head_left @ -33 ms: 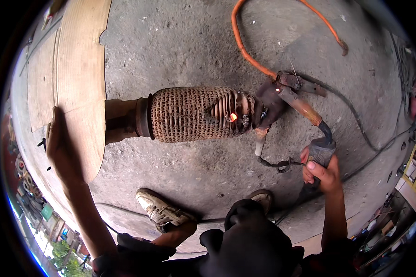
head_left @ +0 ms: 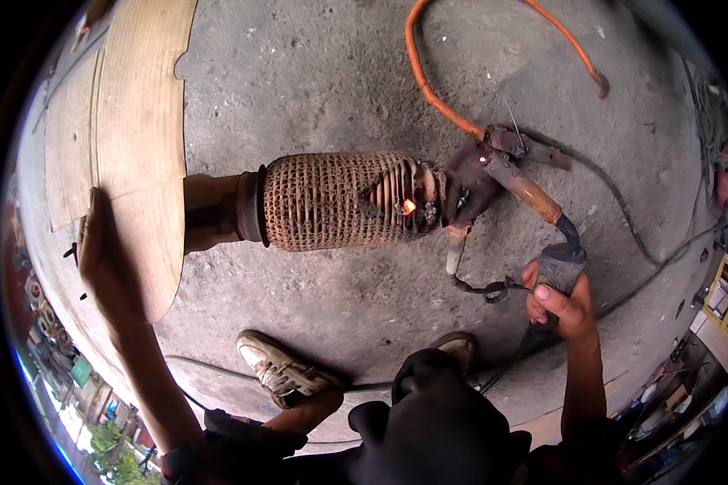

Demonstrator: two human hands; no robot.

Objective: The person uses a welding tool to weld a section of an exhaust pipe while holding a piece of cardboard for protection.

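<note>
The right hand (head_left: 563, 309) wraps its fingers round a dark cylindrical handle (head_left: 560, 263), near right, probably light and firm; the left hand (head_left: 107, 275) meets a tan curved-edged flat sheet (head_left: 141, 105), left, its grip unclear. Between them, the rusty mesh-sleeved metal pipe (head_left: 319, 202) looks heavy, stiff, hot at its glowing right end, best held left; its inside is hidden

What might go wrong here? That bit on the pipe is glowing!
Burns: the pipe has a glowing spot, and the right hand, gripping the handle, wears no glove; hot bits might reach it.
Scorching: the cardboard at the left hand overlaps the pipe's left end in view, so it could char if heat spreads.
Tripping: a cable passes close by the left shoe and might snag a foot.
</note>
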